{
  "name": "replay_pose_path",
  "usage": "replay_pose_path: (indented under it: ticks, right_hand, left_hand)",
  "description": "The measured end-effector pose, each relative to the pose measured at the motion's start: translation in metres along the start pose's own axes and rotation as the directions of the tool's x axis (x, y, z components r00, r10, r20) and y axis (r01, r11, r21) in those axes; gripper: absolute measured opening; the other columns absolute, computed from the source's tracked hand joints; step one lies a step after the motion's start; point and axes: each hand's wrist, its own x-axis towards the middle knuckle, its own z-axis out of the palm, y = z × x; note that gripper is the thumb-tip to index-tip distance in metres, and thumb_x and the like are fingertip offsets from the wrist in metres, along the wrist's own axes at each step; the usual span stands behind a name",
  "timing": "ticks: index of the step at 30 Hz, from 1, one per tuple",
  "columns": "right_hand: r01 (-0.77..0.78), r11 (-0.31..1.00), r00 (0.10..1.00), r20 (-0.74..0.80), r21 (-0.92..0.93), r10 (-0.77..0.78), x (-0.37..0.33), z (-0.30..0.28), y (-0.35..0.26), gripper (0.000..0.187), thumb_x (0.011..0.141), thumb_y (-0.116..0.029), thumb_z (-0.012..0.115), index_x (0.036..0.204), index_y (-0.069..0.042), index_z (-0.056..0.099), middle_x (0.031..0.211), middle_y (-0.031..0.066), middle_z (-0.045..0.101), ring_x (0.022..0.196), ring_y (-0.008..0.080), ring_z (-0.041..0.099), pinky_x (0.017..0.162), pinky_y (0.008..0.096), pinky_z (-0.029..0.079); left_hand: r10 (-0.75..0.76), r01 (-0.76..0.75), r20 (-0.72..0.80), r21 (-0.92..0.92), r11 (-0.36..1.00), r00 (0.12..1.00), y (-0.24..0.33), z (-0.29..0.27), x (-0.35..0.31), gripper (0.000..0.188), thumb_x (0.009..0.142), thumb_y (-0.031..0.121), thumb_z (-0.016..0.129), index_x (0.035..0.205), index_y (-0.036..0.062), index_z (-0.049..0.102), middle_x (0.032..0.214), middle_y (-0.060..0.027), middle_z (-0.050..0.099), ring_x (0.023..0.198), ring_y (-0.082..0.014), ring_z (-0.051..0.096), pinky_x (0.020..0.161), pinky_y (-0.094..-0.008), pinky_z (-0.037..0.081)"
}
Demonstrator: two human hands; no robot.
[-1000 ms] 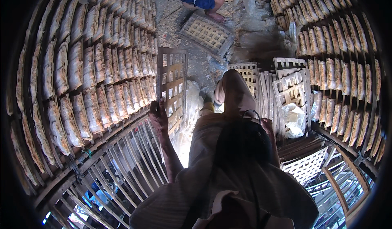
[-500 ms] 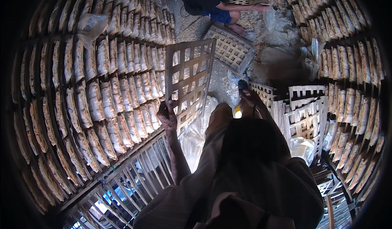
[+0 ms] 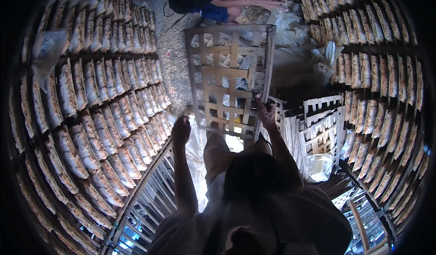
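Note:
A woven bamboo lattice tray (image 3: 234,71) stands tilted up in front of my legs, its slats crossing inside a wooden frame. My right hand (image 3: 267,113) grips the frame at its lower right side, fingers closed around the edge. My left hand (image 3: 181,130) is beside the tray's lower left corner, with a small gap seeming to lie between them. Its fingers are dark and smeared, so their pose is unclear. Part of my right leg is hidden behind the tray.
Racks of filled, slanted trays (image 3: 109,91) line the left, with more racks (image 3: 374,105) on the right. Lattice trays (image 3: 322,127) lean together at right, near plastic sheeting (image 3: 320,166). A person (image 3: 195,0) crouches ahead over another tray. Slatted railing (image 3: 150,205) runs at lower left.
The lattice tray has swung from my left side to the middle and turned its face toward me. My right hand has come up and taken its right edge; my left hand has come off it.

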Motion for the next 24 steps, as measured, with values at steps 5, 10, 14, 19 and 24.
replay_pose_path:
  ticks: [5, 10, 14, 19, 24]
  right_hand:
    - [-0.055, 0.888, 0.916, -0.377, -0.456, -0.136, -0.016, -0.003, 0.015, 0.05, 0.099, -0.053, 0.075, 0.089, -0.004, 0.079, 0.067, 0.0008, 0.071, 0.065, 0.0074, 0.066, 0.056, 0.0307, 0.049]
    - [-0.119, 0.699, 0.839, -0.448, -0.705, -0.309, 0.103, -0.079, 0.135, 0.053, 0.103, -0.054, 0.066, 0.082, -0.006, 0.077, 0.067, 0.004, 0.07, 0.064, 0.015, 0.07, 0.058, 0.0362, 0.053]
    - [-0.098, 0.699, 0.84, -0.436, -0.708, -0.324, 0.193, -0.116, 0.188, 0.055, 0.104, -0.057, 0.057, 0.084, -0.01, 0.08, 0.075, 0.0067, 0.078, 0.069, 0.0232, 0.076, 0.063, 0.0446, 0.057]
    - [-0.131, 0.528, 0.866, -0.356, -0.839, -0.35, 0.239, -0.08, 0.192, 0.052, 0.104, -0.055, 0.056, 0.097, -0.009, 0.078, 0.087, 0.0099, 0.08, 0.076, 0.0245, 0.077, 0.065, 0.0462, 0.057]
    - [-0.146, 0.654, 0.931, -0.326, -0.743, -0.162, 0.333, -0.137, 0.265, 0.048, 0.107, -0.048, 0.049, 0.109, -0.006, 0.073, 0.098, 0.0173, 0.077, 0.086, 0.0331, 0.076, 0.071, 0.0499, 0.059]
  left_hand:
    - [0.04, -0.006, 0.555, -0.063, 0.998, 0.831, -0.049, 0.128, -0.107, 0.019, 0.105, 0.024, 0.057, 0.112, 0.0175, 0.073, 0.106, -0.0102, 0.076, 0.102, -0.0342, 0.073, 0.092, -0.0462, 0.057]
    - [-0.074, 0.179, 0.501, -0.165, 0.97, 0.862, -0.048, 0.144, -0.172, 0.019, 0.105, 0.024, 0.059, 0.113, 0.0162, 0.073, 0.109, -0.0114, 0.075, 0.104, -0.0343, 0.072, 0.093, -0.0462, 0.056]
    - [-0.164, 0.273, 0.405, -0.229, 0.934, 0.9, -0.049, 0.138, -0.212, 0.019, 0.104, 0.025, 0.06, 0.115, 0.0152, 0.072, 0.111, -0.0123, 0.074, 0.106, -0.0344, 0.071, 0.095, -0.0463, 0.055]
    - [-0.298, 0.345, 0.208, -0.248, 0.905, 0.931, -0.04, 0.144, -0.234, 0.02, 0.103, 0.025, 0.061, 0.116, 0.0139, 0.071, 0.113, -0.0135, 0.072, 0.108, -0.0344, 0.07, 0.096, -0.0463, 0.054]
    - [-0.3, 0.302, 0.048, -0.263, 0.916, 0.953, -0.047, 0.151, -0.21, 0.021, 0.102, 0.025, 0.062, 0.117, 0.0127, 0.071, 0.116, -0.0146, 0.071, 0.11, -0.0345, 0.069, 0.098, -0.0464, 0.053]
